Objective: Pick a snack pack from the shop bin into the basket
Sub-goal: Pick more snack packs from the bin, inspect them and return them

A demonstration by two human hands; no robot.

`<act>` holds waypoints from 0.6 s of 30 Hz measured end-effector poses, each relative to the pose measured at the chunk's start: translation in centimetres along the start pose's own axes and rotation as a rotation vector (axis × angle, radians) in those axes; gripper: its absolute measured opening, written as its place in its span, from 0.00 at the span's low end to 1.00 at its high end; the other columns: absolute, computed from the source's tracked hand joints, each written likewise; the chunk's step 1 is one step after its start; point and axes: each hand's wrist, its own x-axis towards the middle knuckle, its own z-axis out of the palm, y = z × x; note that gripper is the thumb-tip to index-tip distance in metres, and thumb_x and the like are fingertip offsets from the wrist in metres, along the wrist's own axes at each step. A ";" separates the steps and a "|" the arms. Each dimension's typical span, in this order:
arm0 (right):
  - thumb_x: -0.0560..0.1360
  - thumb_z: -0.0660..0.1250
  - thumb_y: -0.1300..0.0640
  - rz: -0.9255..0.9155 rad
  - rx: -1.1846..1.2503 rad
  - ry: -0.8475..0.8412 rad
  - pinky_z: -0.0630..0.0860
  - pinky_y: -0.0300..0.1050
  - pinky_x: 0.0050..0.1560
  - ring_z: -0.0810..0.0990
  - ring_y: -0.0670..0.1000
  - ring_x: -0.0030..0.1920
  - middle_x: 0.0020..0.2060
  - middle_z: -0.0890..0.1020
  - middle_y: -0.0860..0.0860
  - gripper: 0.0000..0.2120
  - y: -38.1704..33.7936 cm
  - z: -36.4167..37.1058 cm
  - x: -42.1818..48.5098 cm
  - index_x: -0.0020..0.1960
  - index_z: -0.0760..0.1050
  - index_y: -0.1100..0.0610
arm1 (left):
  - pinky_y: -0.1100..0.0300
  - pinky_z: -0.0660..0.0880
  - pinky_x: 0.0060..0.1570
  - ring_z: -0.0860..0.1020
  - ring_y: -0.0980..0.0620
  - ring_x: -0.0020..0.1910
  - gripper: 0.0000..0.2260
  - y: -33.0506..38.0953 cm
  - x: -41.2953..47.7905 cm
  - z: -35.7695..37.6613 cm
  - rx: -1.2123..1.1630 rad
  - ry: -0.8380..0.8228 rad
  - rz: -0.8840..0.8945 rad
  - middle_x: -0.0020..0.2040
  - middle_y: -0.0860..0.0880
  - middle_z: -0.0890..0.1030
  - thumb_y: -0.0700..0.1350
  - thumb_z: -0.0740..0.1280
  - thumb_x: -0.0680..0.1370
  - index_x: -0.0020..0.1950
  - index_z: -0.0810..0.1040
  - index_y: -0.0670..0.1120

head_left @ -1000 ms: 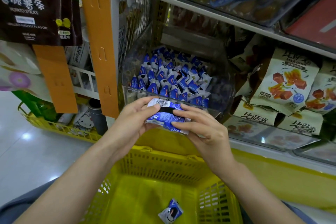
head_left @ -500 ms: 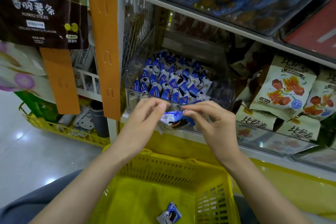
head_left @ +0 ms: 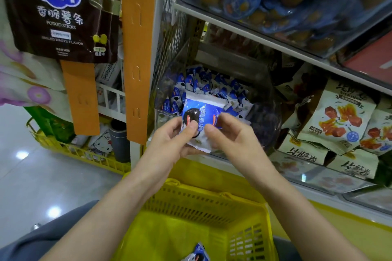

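- Blue-and-white snack pack (head_left: 201, 110) is held face-up in front of the clear shop bin (head_left: 267, 116), above the yellow basket (head_left: 212, 203).
- Left hand (head_left: 169, 140) pinches its lower left, thumb on the front.
- Right hand (head_left: 231, 135) pinches its right side.
- Another pack (head_left: 197, 255) lies in the basket.

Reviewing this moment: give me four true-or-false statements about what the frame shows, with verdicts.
1. The left hand and right hand both hold the snack pack. True.
2. The snack pack already lies in the yellow basket. False: it is held above the basket, in front of the clear bin.
3. Nothing lies in the basket. False: a second pack lies in it.
4. The clear bin holds more blue-and-white packs. True.
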 end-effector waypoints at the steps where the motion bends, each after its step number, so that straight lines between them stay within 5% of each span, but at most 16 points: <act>1: 0.75 0.66 0.57 -0.012 -0.011 0.007 0.74 0.32 0.41 0.79 0.38 0.41 0.39 0.82 0.39 0.04 0.2 0.3 -0.2 0.48 0.77 0.50 | 0.55 0.78 0.52 0.79 0.46 0.56 0.12 0.1 0.0 0.1 0.094 0.035 0.036 0.55 0.43 0.81 0.46 0.63 0.77 0.58 0.76 0.43; 4: 0.74 0.68 0.58 -0.048 -0.113 0.158 0.74 0.31 0.43 0.80 0.38 0.43 0.42 0.83 0.40 0.08 0.5 0.8 -0.4 0.52 0.77 0.50 | 0.65 0.74 0.51 0.77 0.53 0.52 0.14 -0.1 0.0 0.1 0.374 0.219 0.165 0.53 0.51 0.78 0.46 0.67 0.75 0.60 0.72 0.47; 6: 0.72 0.69 0.56 -0.119 -0.318 0.258 0.73 0.29 0.45 0.79 0.38 0.44 0.43 0.81 0.40 0.11 0.5 1.2 -0.6 0.54 0.76 0.48 | 0.70 0.74 0.47 0.77 0.56 0.49 0.15 -0.1 -0.1 0.1 0.337 0.218 0.171 0.51 0.53 0.77 0.48 0.68 0.73 0.58 0.72 0.49; 10: 0.72 0.70 0.60 -0.253 -0.536 0.206 0.68 0.23 0.47 0.73 0.35 0.48 0.48 0.73 0.41 0.17 0.4 2.2 -0.8 0.60 0.76 0.52 | 0.62 0.76 0.54 0.80 0.56 0.52 0.16 0.2 -0.4 0.0 0.094 0.042 0.106 0.50 0.51 0.83 0.51 0.65 0.71 0.56 0.76 0.46; 14: 0.75 0.67 0.56 -0.273 -0.569 0.197 0.69 0.29 0.53 0.72 0.39 0.50 0.51 0.73 0.42 0.16 0.2 2.6 -0.7 0.62 0.75 0.51 | 0.45 0.71 0.62 0.79 0.48 0.56 0.13 0.1 -0.1 -0.3 0.125 0.099 0.114 0.53 0.46 0.82 0.46 0.60 0.79 0.60 0.76 0.45; 18: 0.74 0.67 0.52 -0.225 -0.608 0.255 0.68 0.32 0.57 0.73 0.45 0.56 0.52 0.75 0.43 0.16 -0.1 2.2 -0.4 0.61 0.75 0.51 | 0.48 0.72 0.62 0.79 0.51 0.57 0.14 0.3 -0.1 -0.2 0.074 0.102 0.107 0.57 0.48 0.81 0.43 0.59 0.80 0.65 0.72 0.47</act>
